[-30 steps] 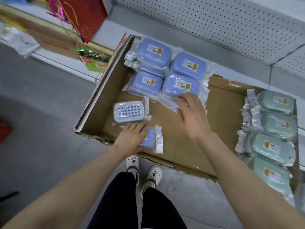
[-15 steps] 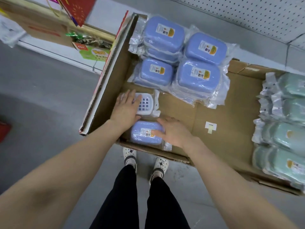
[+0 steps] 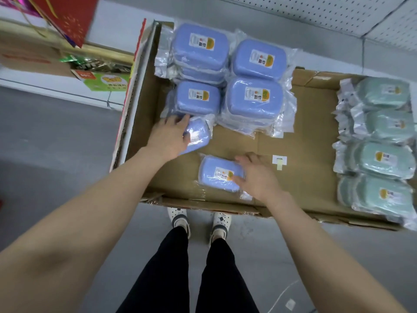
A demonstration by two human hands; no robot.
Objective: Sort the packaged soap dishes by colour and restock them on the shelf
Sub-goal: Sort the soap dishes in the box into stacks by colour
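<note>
A flat cardboard tray (image 3: 304, 154) lies on the low shelf. Blue packaged soap dishes (image 3: 252, 96) are stacked in its far left part, and green packaged soap dishes (image 3: 383, 159) run down its right side. My left hand (image 3: 168, 137) grips a tilted blue packaged dish (image 3: 198, 136) just in front of the blue stacks. My right hand (image 3: 257, 177) holds another blue packaged dish (image 3: 218, 173) that lies flat near the tray's front edge, fingers curled over its right end.
The tray's left wall (image 3: 135, 105) stands upright beside my left hand. A red gift bag (image 3: 67, 16) and a green box (image 3: 106, 81) sit on the shelf to the left. My feet (image 3: 198, 222) stand on grey floor before the tray.
My left hand has turned the dish that lay grid side up and lifted it toward the blue stacks. My right hand has slid its dish to the right along the tray's front edge.
</note>
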